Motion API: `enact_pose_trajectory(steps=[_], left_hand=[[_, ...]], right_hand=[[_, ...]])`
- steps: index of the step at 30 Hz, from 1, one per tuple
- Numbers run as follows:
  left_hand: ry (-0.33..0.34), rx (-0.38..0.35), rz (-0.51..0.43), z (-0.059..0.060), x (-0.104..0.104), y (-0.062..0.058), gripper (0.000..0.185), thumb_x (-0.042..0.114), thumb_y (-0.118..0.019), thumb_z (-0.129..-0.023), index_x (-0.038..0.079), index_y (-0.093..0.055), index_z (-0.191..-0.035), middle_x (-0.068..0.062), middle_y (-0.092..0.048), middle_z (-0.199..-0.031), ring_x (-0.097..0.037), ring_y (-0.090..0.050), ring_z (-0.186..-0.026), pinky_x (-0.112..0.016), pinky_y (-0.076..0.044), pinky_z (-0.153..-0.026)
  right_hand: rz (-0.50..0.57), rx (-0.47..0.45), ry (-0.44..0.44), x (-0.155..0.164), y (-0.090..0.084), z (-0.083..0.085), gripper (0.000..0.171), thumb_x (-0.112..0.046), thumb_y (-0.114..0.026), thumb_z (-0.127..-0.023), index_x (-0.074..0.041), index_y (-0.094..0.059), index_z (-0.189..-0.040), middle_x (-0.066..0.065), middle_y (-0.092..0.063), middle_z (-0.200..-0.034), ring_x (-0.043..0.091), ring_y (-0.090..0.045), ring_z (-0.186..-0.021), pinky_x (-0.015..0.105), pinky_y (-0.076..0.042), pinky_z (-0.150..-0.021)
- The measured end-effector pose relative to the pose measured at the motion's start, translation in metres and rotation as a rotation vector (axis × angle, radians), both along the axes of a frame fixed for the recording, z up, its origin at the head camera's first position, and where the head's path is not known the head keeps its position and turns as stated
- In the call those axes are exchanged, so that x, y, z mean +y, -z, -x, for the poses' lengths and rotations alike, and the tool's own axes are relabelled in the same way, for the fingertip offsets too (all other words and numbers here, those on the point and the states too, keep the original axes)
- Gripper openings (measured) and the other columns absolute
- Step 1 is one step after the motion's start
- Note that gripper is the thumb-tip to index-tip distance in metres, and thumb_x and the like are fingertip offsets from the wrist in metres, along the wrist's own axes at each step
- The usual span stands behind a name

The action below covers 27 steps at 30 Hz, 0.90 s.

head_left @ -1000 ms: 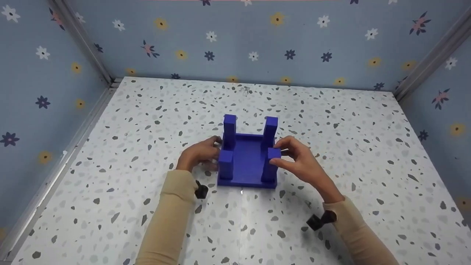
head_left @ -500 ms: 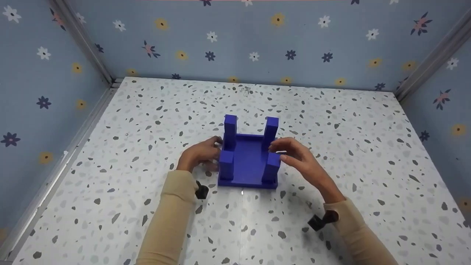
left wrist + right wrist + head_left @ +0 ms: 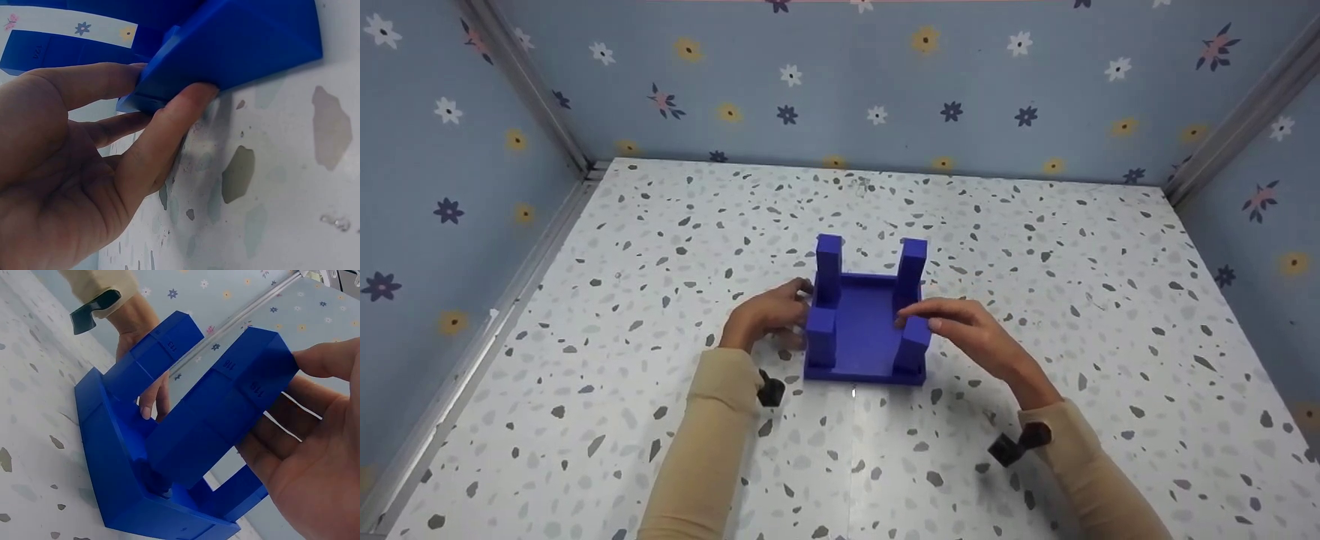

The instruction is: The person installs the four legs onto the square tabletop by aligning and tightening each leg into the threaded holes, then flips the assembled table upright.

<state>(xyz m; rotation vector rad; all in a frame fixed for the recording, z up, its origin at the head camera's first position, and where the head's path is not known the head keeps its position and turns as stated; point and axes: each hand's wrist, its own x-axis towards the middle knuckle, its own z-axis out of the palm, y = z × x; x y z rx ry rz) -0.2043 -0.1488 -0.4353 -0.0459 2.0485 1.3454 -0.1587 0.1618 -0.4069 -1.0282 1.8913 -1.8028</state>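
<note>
— On the speckled tabletop [image 3: 660,247], mid-surface, I see the blue stool [image 3: 864,330] upside down, legs up.

— Hands?

— My left hand [image 3: 769,315] pinches its left edge. My right hand [image 3: 960,330] has slid inward, fingers relaxed against the near-right leg [image 3: 913,346], gripping nothing.

The blue stool's [image 3: 169,455] legs bear small, unclear embossed numbers.

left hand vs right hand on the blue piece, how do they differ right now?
The left hand grips the left edge of the blue piece, low at its base plate; the right hand sits higher, around the near-right post. The left hand's fingers are curled; the right hand's lie nearly straight, thumb over the post top. Both touch the piece; both arms wear beige sleeves.
</note>
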Motion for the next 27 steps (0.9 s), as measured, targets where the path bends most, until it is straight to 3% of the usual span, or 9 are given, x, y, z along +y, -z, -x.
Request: enact_pose_trajectory(steps=[4, 10, 20, 27], left_hand=[[0.000, 0.011, -0.004, -0.0012, 0.0005, 0.0003, 0.053, 0.009, -0.056, -0.081, 0.016, -0.035, -0.129, -0.016, -0.060, -0.095, -0.026, -0.062, -0.068, -0.044, -0.054, -0.058], [-0.003, 0.020, -0.027, 0.0000, 0.0006, 0.0017, 0.054, 0.008, -0.058, -0.080, 0.014, -0.035, -0.129, -0.015, -0.062, -0.094, -0.025, -0.064, -0.075, -0.039, -0.054, -0.062], [-0.012, 0.003, -0.009, 0.0004, -0.0001, 0.0006, 0.055, 0.007, -0.058, -0.080, 0.017, -0.035, -0.129, -0.016, -0.062, -0.099, -0.026, -0.064, -0.075, -0.040, -0.054, -0.062], [0.002, 0.033, -0.004, 0.0005, -0.0001, 0.0014, 0.056, 0.007, -0.059, -0.079, 0.015, -0.036, -0.129, -0.015, -0.061, -0.097, -0.024, -0.064, -0.075, -0.037, -0.054, -0.067]], right_hand=[[0.052, -0.046, 0.009, 0.0013, 0.0029, 0.0021, 0.031, -0.005, -0.040, -0.096, 0.008, -0.053, -0.120, 0.026, -0.054, -0.116, 0.037, -0.048, -0.113, 0.039, -0.038, -0.099], [0.023, -0.105, 0.091, 0.0038, 0.0040, 0.0020, 0.029, -0.008, -0.047, -0.094, 0.006, -0.053, -0.119, 0.017, -0.054, -0.118, 0.022, -0.049, -0.105, 0.031, -0.042, -0.088], [-0.032, -0.027, 0.191, 0.0022, 0.0013, -0.0014, 0.026, -0.006, -0.059, -0.089, 0.005, -0.054, -0.112, 0.016, -0.055, -0.110, 0.025, -0.054, -0.101, 0.035, -0.046, -0.091], [-0.066, 0.042, 0.234, 0.0038, 0.0025, -0.0027, 0.026, -0.008, -0.064, -0.086, 0.001, -0.056, -0.109, 0.014, -0.056, -0.106, 0.025, -0.057, -0.097, 0.035, -0.049, -0.088]])
